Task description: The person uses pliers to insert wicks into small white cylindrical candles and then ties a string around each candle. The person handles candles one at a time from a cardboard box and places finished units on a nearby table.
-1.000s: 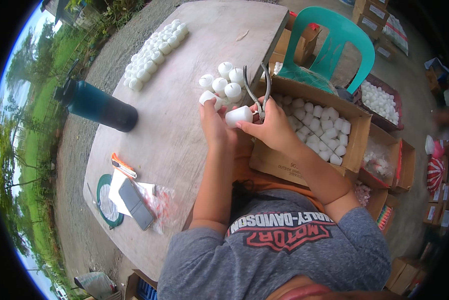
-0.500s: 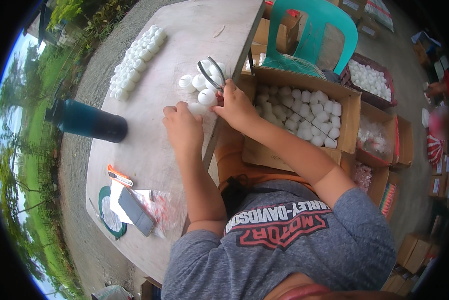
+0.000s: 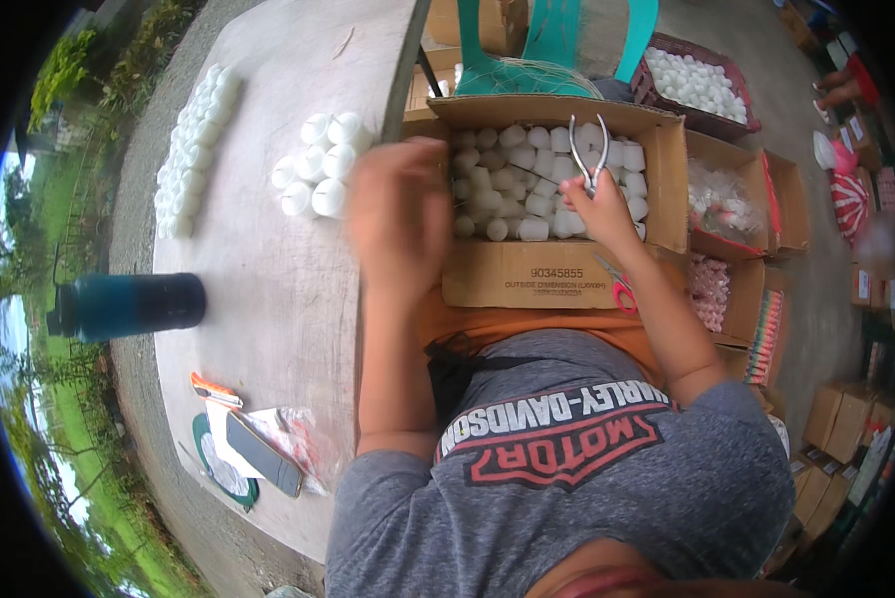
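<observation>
My right hand (image 3: pixel 599 204) is closed around silver-grey pliers (image 3: pixel 589 154), their two handles pointing up and spread apart. It is above an open cardboard box (image 3: pixel 537 277) full of small white cylinders (image 3: pixel 537 204). My left hand (image 3: pixel 399 214) is smeared by motion at the table's edge, between the box and a cluster of white cylinders (image 3: pixel 312 162) with thin dark marks on top; whether it holds anything is hidden. Farther left, a block of white cylinders stands in tight rows (image 3: pixel 194 157). Scissors with pink handles (image 3: pixel 623 297) lie on the box's near flap.
A dark blue bottle (image 3: pixel 138 305) stands at the table's left edge. Nearer are an orange cutter (image 3: pixel 215 391), a phone (image 3: pixel 265 454), a green ring-shaped item (image 3: pixel 204 439) and plastic wrap. A teal chair (image 3: pixel 555 35), a crate (image 3: pixel 751 98) and several boxes surround the right side.
My right hand has moved right with the pliers, from the table to above the box. My left hand has drawn away from the cylinder cluster toward the box. The whole view has shifted.
</observation>
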